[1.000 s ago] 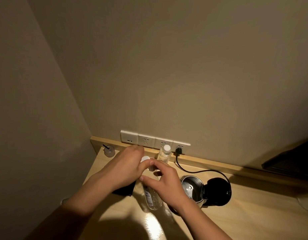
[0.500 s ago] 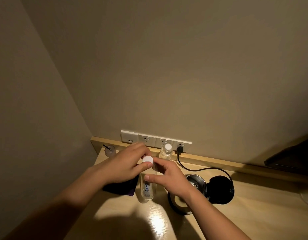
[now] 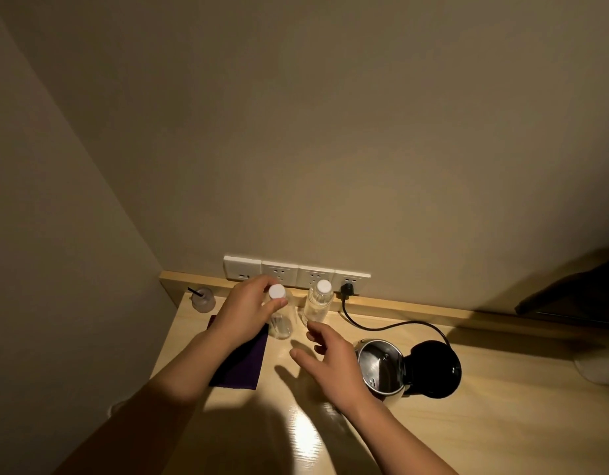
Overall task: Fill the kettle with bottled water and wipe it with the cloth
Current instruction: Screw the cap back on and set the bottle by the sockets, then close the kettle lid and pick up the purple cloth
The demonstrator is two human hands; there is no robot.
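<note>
Lower centre: left hand (image 3: pixel 243 313) grips the capped bottle (image 3: pixel 282 325) by its neck, right hand (image 3: pixel 330 358) hovers with fingers spread beside the open-lidded kettle (image 3: pixel 382 366), purple cloth (image 3: pixel 245 368) under the left forearm.

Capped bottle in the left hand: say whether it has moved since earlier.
Yes. The bottle has gone toward the wall sockets, away from the kettle, beside the second bottle.

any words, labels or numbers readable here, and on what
No text can be read in this view.
Held bottle: no label shows; the left hand covers much of it.
Second bottle: clear, no print legible.
Socket strip and kettle: no markings legible.
</note>
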